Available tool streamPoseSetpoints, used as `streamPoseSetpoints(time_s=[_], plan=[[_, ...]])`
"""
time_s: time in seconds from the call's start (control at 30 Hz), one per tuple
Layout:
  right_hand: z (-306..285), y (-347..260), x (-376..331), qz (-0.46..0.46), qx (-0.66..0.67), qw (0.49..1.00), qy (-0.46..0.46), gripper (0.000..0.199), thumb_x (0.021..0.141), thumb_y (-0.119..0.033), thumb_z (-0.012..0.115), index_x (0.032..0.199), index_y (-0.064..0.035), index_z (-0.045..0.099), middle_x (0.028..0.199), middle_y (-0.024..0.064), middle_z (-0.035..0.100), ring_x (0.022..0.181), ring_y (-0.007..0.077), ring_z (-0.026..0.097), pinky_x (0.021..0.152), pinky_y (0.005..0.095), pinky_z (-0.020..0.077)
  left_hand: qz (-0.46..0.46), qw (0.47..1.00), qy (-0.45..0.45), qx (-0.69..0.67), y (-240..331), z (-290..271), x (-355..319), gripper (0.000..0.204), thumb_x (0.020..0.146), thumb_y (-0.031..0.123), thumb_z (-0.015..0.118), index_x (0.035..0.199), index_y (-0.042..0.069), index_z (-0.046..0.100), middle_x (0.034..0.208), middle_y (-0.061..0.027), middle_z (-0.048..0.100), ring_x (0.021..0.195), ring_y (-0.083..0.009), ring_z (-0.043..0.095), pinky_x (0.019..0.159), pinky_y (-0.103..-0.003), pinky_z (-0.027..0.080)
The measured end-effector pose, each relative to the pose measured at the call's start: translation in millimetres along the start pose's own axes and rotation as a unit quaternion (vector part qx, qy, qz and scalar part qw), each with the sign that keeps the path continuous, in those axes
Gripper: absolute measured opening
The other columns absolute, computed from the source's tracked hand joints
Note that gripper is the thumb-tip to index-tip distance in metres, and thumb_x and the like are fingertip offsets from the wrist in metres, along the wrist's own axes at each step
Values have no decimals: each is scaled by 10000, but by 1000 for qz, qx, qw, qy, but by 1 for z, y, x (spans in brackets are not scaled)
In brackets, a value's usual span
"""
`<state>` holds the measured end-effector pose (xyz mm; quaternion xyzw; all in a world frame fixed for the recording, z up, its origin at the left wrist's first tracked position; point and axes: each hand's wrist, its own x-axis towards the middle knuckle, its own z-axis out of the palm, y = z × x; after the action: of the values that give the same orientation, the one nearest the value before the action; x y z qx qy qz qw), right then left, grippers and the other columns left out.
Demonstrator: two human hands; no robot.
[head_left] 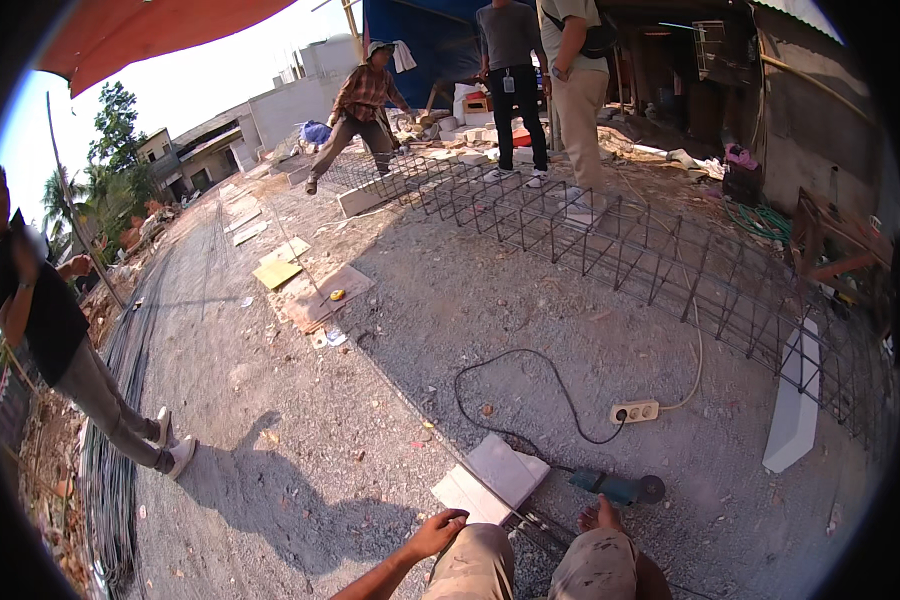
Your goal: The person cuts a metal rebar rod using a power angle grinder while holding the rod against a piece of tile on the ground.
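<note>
My left hand [438, 533] rests against my left knee, fingers stretched out and holding nothing. My right hand does not show; bare skin appears beside my right knee, and what looks like a bare foot [600, 514] pokes out in front of it. Just past that foot lies a green angle grinder [606, 486] with a dark disc, its black cord running off to the left. Pale tile-like slabs [508, 468] lie on the gravel ahead of my knees. Thin steel bars [538, 532] cross the slabs and run between my legs.
A white extension socket [635, 411] takes the black plug. A long rebar cage [610, 255] spans the right side, a white board [795, 400] leaning by it. Loose rods [120, 420] lie left, near a standing person [60, 310]. Farther off are several other people and a yellow tape measure [337, 295].
</note>
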<state>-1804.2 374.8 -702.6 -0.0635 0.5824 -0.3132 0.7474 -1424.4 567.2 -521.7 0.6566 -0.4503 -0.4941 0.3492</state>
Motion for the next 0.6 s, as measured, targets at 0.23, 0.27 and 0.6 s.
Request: streamPoseSetpoints(time_s=[0.23,0.27,0.6], plan=[[45,-13,49,17,129,991,37,613,882,-653,641,1176,-124,536,969,81,528,771,242,551,681,357,517,40,989,84,113,107,-71,9,347,1019,267,606,1266,25,641,1171,-112,695,992,-174,669,878,-344,535],[64,-8,51,75,137,985,77,609,877,-684,618,1118,-129,547,889,70,518,699,228,522,642,351,512,50,985,93,134,121,-79,-6,346,1021,265,600,1271,27,637,1174,-115,693,984,-181,674,870,-348,540],[47,-29,92,-34,-7,994,99,658,813,-772,575,940,-127,538,737,50,493,597,214,482,545,373,461,146,904,-120,385,285,-41,-12,435,977,327,621,1281,20,568,1240,-173,602,1142,-376,603,967,-477,485]])
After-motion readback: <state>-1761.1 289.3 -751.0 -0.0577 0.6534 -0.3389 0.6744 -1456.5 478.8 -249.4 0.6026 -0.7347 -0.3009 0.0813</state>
